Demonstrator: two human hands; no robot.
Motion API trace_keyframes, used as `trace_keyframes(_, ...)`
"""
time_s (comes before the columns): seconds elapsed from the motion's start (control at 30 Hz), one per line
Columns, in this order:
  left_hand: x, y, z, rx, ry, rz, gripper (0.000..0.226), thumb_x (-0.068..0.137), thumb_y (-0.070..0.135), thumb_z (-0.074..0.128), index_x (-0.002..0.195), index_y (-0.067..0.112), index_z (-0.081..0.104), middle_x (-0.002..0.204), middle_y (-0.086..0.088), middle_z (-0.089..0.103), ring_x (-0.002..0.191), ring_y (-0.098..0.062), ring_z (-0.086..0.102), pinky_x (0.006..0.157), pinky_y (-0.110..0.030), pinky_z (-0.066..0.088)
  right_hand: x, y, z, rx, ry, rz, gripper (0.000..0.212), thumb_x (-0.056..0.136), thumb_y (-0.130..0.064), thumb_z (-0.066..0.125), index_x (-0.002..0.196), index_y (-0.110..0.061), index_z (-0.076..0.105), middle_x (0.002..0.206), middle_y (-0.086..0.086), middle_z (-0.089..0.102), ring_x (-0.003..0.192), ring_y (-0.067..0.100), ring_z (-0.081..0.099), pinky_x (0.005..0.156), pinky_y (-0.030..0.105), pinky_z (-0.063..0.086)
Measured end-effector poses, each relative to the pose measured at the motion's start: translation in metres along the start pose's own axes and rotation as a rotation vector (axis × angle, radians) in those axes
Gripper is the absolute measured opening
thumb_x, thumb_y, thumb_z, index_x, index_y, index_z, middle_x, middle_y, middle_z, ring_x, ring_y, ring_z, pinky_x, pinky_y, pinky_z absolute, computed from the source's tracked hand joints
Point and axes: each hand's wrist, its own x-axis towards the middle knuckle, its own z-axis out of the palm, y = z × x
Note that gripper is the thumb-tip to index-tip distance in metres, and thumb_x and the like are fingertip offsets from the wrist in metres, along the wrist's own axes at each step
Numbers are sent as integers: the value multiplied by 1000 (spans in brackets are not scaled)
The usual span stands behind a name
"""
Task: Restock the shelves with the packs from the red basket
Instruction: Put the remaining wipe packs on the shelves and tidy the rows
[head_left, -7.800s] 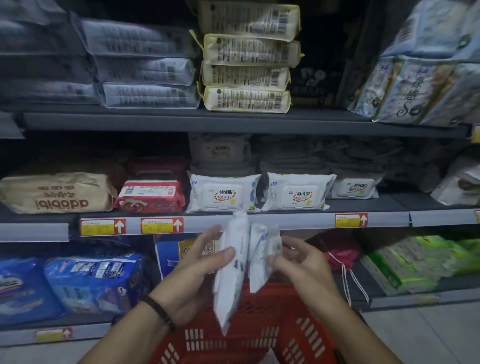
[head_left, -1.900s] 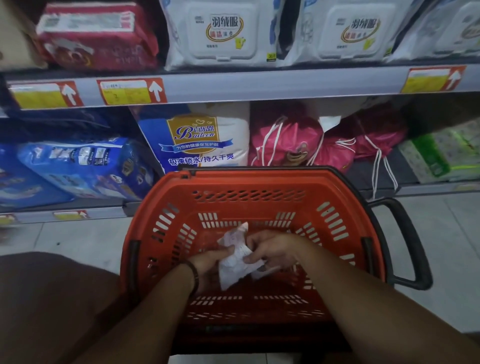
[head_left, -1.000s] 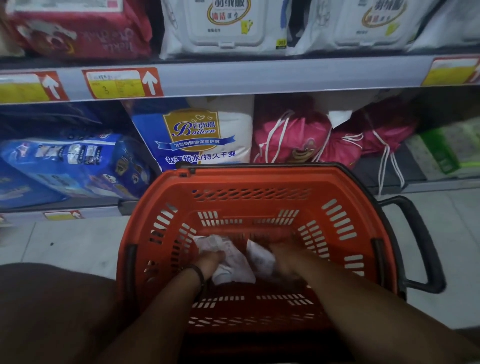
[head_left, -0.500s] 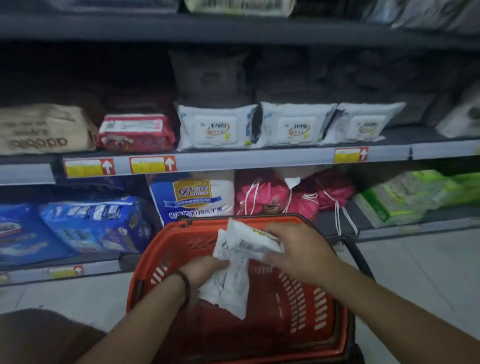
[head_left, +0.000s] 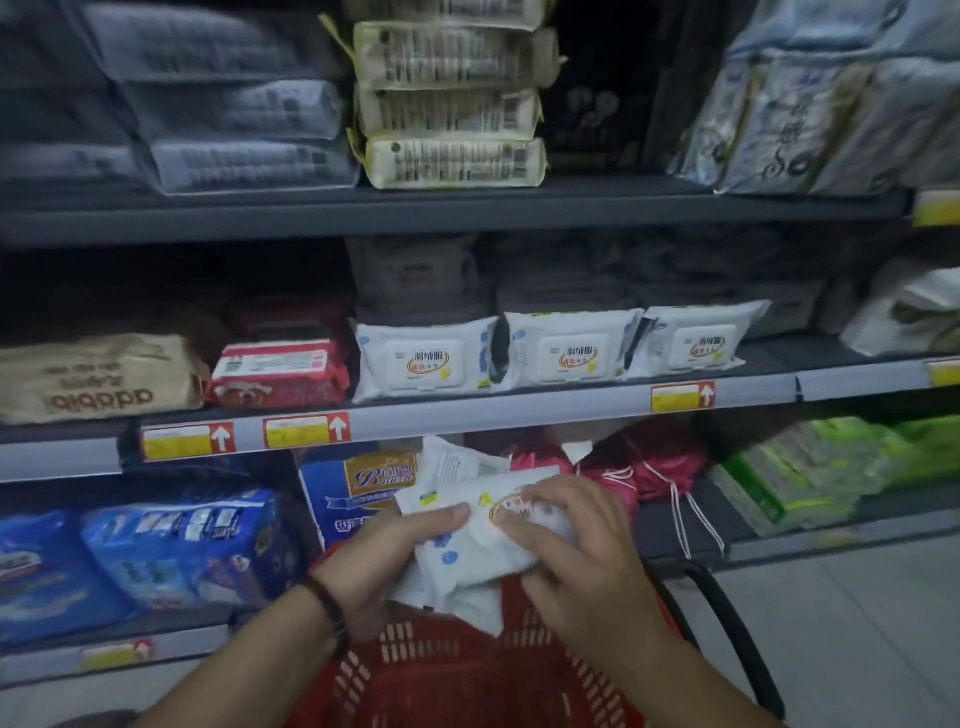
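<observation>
The red basket (head_left: 457, 675) sits low in front of me, its black handle (head_left: 727, 623) to the right. Above it both hands hold white wipe packs (head_left: 467, 540) bunched together, label side up. My left hand (head_left: 384, 561) grips them from the left, thumb on top. My right hand (head_left: 576, 551) lies over the top pack from the right. Matching white wipe packs (head_left: 426, 358) stand in a row on the middle shelf (head_left: 493, 410), straight above my hands.
A red pack (head_left: 280, 369) and a beige pack (head_left: 98, 376) lie left on the middle shelf. Blue packs (head_left: 171, 545), a blue-and-white bag (head_left: 358, 493), pink drawstring bags (head_left: 649, 462) and green packs (head_left: 810, 467) fill the bottom shelf. Stacked packs (head_left: 452, 109) sit on the top shelf.
Both hands reached into the basket, took up white packs and lifted them out. The packs now sit higher, just under the middle shelf edge, turned label side up.
</observation>
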Motion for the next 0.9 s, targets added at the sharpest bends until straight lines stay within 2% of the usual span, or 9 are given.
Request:
trace_keyframes(0.1, 11, -1, 7, -25, 76, 95, 45, 82, 20, 81, 124, 7, 71, 114, -18, 78, 97, -35, 78, 81, -49, 65, 1, 8, -12, 94, -130, 224, 59, 72, -29, 82, 130, -25, 74, 139, 2, 52, 137, 15, 44, 111, 36, 35)
trace_keyframes(0.2, 14, 3, 11, -40, 112, 160, 39, 86, 20, 75, 124, 12, 69, 111, -14, 79, 97, -34, 78, 80, -49, 65, 10, 5, -24, 206, 11, 644, 33, 83, -27, 84, 113, -26, 71, 116, -8, 57, 111, -4, 55, 95, 17, 42)
trace_keyframes(0.3, 14, 2, 16, -31, 96, 188, 29, 93, 11, 68, 122, 11, 68, 105, -17, 80, 83, -34, 80, 58, -37, 63, 26, -5, -24, 572, -55, 1117, 37, 82, -47, 86, 100, -21, 67, 94, 3, 74, 75, 6, 70, 70, 28, 50)
trace_keyframes(0.4, 13, -4, 18, 8, 55, 183, 49, 84, 9, 79, 129, 12, 62, 109, -17, 79, 88, -36, 79, 64, -41, 63, 29, -15, -7, 987, -103, 1358, 53, 81, -44, 90, 113, -12, 62, 106, 12, 79, 86, 32, 80, 72, 43, 62)
trace_keyframes(0.47, 13, -7, 17, -2, -13, 166, 64, 76, 8, 86, 134, 13, 59, 116, -20, 76, 101, -42, 75, 82, -52, 62, 32, -18, 2, 1081, 38, 1370, 46, 82, -22, 91, 117, -9, 65, 111, 13, 80, 96, 30, 80, 82, 46, 64)
trace_keyframes(0.53, 11, -8, 17, -95, -100, 137, 58, 81, 17, 76, 136, 8, 61, 124, -24, 72, 113, -45, 71, 96, -56, 58, 39, -10, 0, 1069, 98, 1301, 38, 84, -1, 85, 118, -6, 69, 112, 15, 80, 99, 30, 80, 85, 43, 64)
trace_keyframes(0.6, 5, -9, 20, -171, -164, 115, 53, 89, 24, 68, 138, 7, 62, 134, -23, 68, 123, -44, 66, 105, -57, 53, 47, 4, -10, 1066, -9, 1138, 42, 86, 8, 79, 125, -8, 71, 116, 15, 80, 107, 35, 77, 94, 48, 62)
trace_keyframes(0.7, 2, -14, 27, -144, -114, 170, 51, 92, 19, 74, 138, 3, 59, 130, -21, 71, 119, -40, 69, 99, -51, 58, 54, 16, -26, 1026, -275, 821, 55, 90, 9, 75, 140, -12, 67, 129, 8, 76, 122, 30, 72, 103, 45, 59)
trace_keyframes(0.9, 3, -13, 29, -242, -50, 146, 51, 92, 25, 74, 137, 8, 61, 130, -23, 70, 120, -43, 67, 109, -62, 47, 61, 20, -33, 816, -489, 623, 59, 97, 0, 72, 146, -29, 63, 141, -17, 68, 133, 6, 63, 114, 36, 51)
